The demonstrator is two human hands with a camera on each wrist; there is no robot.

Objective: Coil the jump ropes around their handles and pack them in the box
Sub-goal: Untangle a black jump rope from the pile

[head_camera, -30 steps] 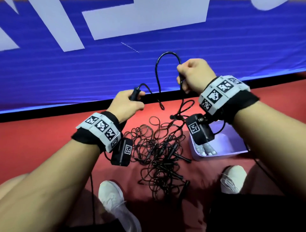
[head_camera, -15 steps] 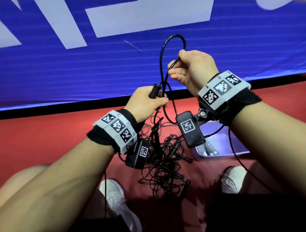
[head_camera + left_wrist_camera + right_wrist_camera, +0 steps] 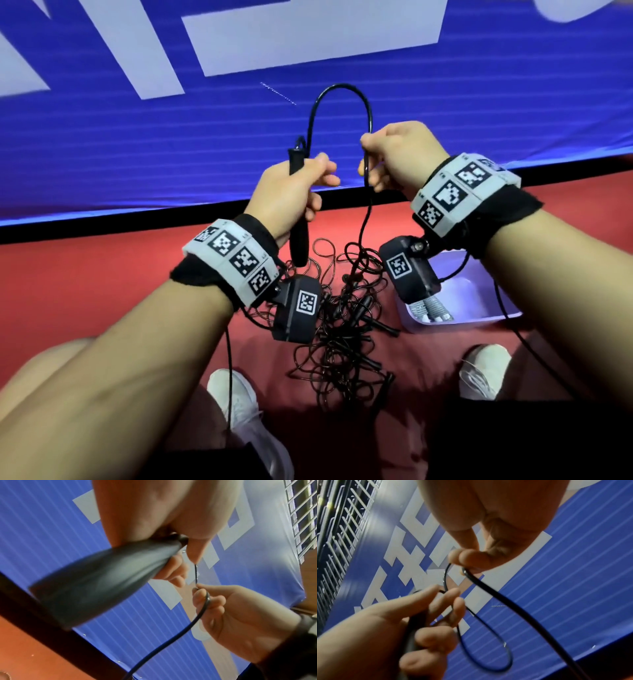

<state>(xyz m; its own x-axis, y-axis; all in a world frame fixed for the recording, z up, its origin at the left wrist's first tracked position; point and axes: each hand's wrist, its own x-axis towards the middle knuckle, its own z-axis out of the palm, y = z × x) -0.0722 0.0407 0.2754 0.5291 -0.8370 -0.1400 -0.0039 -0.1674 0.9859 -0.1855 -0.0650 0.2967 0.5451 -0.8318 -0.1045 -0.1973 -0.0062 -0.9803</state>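
My left hand [image 3: 291,192] grips a black jump-rope handle [image 3: 298,236] upright in front of me; the handle [image 3: 102,577] fills the left wrist view. From its top a black cord [image 3: 339,99] arches up and over to my right hand [image 3: 394,154], which pinches the cord [image 3: 488,586] between thumb and fingers. Below that hand the cord hangs down into a tangled pile of black jump ropes [image 3: 342,329] on the red floor. A lavender box [image 3: 479,318] sits on the floor under my right wrist, to the right of the pile.
A blue banner with white shapes [image 3: 308,41] stands behind, with a black strip [image 3: 102,229] at its base. My white shoes [image 3: 239,404] [image 3: 483,373] flank the pile on the red floor [image 3: 85,291]. Something grey-white [image 3: 428,310] lies in the box.
My hands have moved apart, the left one raising the handle more upright. The cord loop, narrow half a second ago, now spreads as a wide arch between the two hands.
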